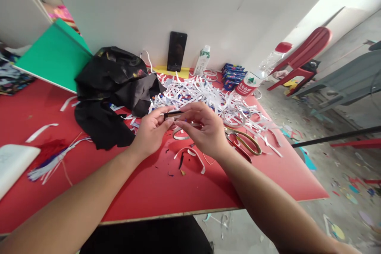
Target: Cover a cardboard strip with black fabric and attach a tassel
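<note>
Big red worktop [166, 190] fills most of the view, pushed up against a white wall. A green board [52, 57] sits at the far left, and next to it is a crumpled black bag [110, 87] sprawling toward the middle. Behind the hands there's a huge heap of white paper strips [205, 93], pretty much covering the far right of the worktop. A red plastic chair [300, 57] stands off to the right on the littered floor. A phone [176, 51] leans on the wall, with a small white bottle [202, 60] beside it. Scissors [242, 141] lie just right of the right hand [205, 131]. Left hand [151, 131] and right hand both have their fingers pinched shut on a small dark strip [173, 115], held between them just above the worktop.
</note>
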Action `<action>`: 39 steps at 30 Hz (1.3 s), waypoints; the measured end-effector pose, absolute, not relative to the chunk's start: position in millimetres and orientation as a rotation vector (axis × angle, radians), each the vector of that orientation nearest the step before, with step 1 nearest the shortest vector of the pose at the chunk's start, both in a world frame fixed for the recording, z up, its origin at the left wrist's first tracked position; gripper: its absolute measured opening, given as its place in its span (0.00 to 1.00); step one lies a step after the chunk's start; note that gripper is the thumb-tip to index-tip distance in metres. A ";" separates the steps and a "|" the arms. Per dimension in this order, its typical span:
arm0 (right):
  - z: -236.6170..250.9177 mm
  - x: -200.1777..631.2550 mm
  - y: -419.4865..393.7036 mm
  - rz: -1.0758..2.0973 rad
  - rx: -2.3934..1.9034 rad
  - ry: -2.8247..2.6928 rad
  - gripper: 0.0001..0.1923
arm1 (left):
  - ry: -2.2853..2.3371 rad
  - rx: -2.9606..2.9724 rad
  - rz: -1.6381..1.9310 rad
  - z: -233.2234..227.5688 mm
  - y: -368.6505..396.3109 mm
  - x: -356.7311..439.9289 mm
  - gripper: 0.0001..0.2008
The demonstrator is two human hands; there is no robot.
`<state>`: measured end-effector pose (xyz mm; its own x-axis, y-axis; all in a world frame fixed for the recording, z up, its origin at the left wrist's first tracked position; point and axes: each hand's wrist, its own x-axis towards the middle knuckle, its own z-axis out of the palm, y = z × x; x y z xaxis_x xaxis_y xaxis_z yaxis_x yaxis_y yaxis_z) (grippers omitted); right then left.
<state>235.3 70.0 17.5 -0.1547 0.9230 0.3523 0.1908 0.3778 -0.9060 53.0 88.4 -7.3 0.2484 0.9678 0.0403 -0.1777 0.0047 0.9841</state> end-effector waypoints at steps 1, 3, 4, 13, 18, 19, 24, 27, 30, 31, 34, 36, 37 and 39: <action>16.1 233.1 70.7 0.943 -1.012 -1.597 0.12 | 0.866 1.225 1.087 -7.6 86.7 53.4 0.22; 12.8 231.1 72.6 1.011 -1.007 -1.577 0.13 | 0.795 1.219 1.075 -9.7 84.3 53.5 0.20; 11.0 231.3 73.6 1.008 -1.014 -1.580 0.14 | 0.753 1.190 1.082 -11.4 83.7 53.5 0.19; 4.4 235.1 75.8 0.885 -1.013 -1.737 0.20 | 0.700 0.970 1.067 -14.7 86.9 58.1 0.22; 4.4 237.2 76.0 0.860 -0.978 -1.834 0.21 | 0.707 0.949 1.053 -13.5 89.4 58.3 0.21; 4.0 238.1 76.1 0.858 -0.969 -1.862 0.22 | 0.723 0.951 1.043 -13.6 90.0 58.0 0.21; 3.7 241.5 78.2 0.845 -0.971 -1.872 0.22 | 0.670 0.910 0.970 -11.1 91.2 57.2 0.18; 5.2 241.8 79.4 0.845 -0.995 -1.870 0.23 | 0.613 0.901 0.925 -8.9 90.8 57.3 0.16; 5.8 240.4 79.2 0.810 -1.038 -1.858 0.25 | 0.590 0.886 0.913 -8.8 90.8 57.0 0.15; 5.5 239.7 78.9 0.798 -1.052 -1.842 0.26 | 0.586 0.881 0.912 -9.3 90.9 56.8 0.15; 3.4 237.2 78.1 0.812 -1.058 -1.769 0.27 | 0.584 0.865 0.908 -11.9 91.2 56.4 0.15; 1.9 235.9 77.9 0.856 -1.037 -1.721 0.27 | 0.582 0.854 0.908 -13.6 91.4 56.3 0.15; 1.4 235.5 77.8 0.886 -1.026 -1.699 0.26 | 0.581 0.851 0.910 -14.2 91.5 56.3 0.15; 1.6 235.1 77.7 0.951 -1.007 -1.652 0.25 | 0.574 0.849 0.910 -14.6 91.8 56.5 0.14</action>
